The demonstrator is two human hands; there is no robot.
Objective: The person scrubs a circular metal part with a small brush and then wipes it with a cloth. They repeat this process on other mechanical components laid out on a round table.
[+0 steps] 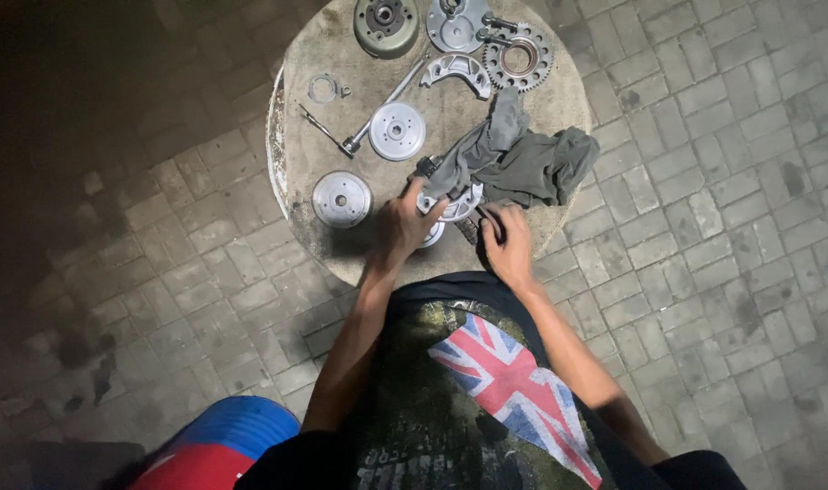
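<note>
Left hand (403, 222) clasped on metal part (457, 205); right hand (507, 243) pinching dark tool (489, 220); grey rag (514, 159) alongside.

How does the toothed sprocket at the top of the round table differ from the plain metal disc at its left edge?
The toothed sprocket has teeth around its rim and a wide open centre; the plain disc has a smooth rim and only a small centre hole. The sprocket lies far from the hands, the disc near the left hand. Both are round metal parts lying flat on the table.

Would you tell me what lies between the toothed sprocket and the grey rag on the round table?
Head view: a curved silver metal piece lies between sprocket and rag.
</note>
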